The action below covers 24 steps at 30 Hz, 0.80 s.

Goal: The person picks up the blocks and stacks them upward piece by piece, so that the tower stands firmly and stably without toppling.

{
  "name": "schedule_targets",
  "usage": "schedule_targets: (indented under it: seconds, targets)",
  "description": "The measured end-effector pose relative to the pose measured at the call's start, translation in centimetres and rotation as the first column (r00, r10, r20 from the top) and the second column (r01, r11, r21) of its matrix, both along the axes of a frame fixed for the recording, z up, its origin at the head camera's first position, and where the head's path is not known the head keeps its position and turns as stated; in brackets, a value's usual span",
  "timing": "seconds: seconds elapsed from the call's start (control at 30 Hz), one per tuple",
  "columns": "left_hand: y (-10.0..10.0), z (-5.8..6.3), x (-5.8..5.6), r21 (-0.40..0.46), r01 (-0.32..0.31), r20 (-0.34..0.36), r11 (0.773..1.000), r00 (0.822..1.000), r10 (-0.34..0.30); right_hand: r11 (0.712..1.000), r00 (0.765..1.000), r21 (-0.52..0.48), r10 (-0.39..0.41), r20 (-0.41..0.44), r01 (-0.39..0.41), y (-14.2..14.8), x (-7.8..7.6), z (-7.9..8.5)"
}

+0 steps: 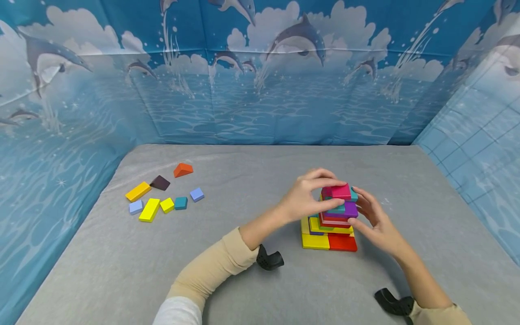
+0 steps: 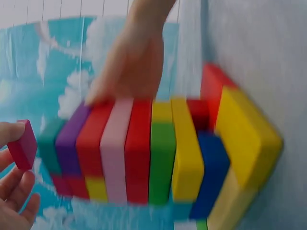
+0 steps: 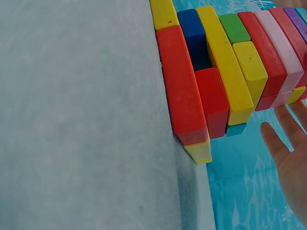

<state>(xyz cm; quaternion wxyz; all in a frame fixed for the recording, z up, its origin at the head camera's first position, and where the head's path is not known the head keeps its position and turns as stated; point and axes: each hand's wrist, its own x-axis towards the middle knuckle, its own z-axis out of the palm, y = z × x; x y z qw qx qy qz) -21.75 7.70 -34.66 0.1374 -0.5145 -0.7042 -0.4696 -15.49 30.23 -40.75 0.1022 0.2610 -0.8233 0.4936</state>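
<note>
A stepped tower of colored wooden blocks point(image 1: 315, 242) stands right of center on the grey cloth. My left hand point(image 1: 302, 195) reaches over its top and pinches a magenta block point(image 1: 338, 192) between thumb and fingers. From the left wrist view, that magenta block point(image 2: 24, 146) is slightly apart from the teal block point(image 2: 50, 146) of the top layer. Along the tower's right side lies my right hand point(image 1: 378, 225), thumb and fingers extended around the upper layers. Its fingertips are close to the purple block point(image 1: 351, 210); whether they press on it I cannot tell.
Loose blocks lie at the left of the table: an orange triangular one point(image 1: 183, 170), a dark one point(image 1: 160, 183), a teal one point(image 1: 180, 203), and several yellow and light blue ones. A dolphin-print curtain point(image 1: 260, 113) borders the back and sides.
</note>
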Motion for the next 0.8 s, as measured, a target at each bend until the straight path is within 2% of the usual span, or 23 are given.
schedule_targets:
  seconds: [0.07,0.2,0.33,0.43,0.6,0.7,0.8]
  targets:
    - [0.8,0.0,0.6,-0.032,-0.010,-0.054,0.999,0.999,0.008,1.000,1.000,0.000,0.013,-0.017,-0.013,0.1,-0.1,-0.1]
    - [1.8,-0.3,1.3,-0.087,-0.081,-0.157,0.993,0.985,0.067,0.999,0.998,-0.012,0.049,-0.050,-0.049,0.2,-0.1,-0.1]
    - [2.4,-1.0,1.6,-0.134,-0.145,-0.200,0.980,0.973,0.117,0.996,0.995,-0.023,0.080,-0.059,-0.081,0.2,-0.2,-0.1]
    - [2.5,-1.5,1.7,-0.151,-0.179,-0.243,0.972,0.960,0.139,0.997,0.996,-0.018,0.072,-0.044,-0.073,0.2,-0.2,0.0]
    - [2.5,-1.9,1.6,-0.160,-0.232,-0.355,0.959,0.921,0.163,0.998,0.997,-0.009,0.065,-0.039,-0.065,0.3,-0.2,-0.1]
    - [2.5,-2.1,1.6,-0.161,-0.267,-0.430,0.950,0.886,0.176,0.997,0.997,-0.017,0.075,-0.035,-0.075,0.2,-0.1,-0.1]
    - [2.4,-2.3,1.5,-0.154,-0.275,-0.468,0.949,0.866,0.175,0.996,0.996,-0.026,0.082,-0.031,-0.083,0.2,-0.1,-0.1]
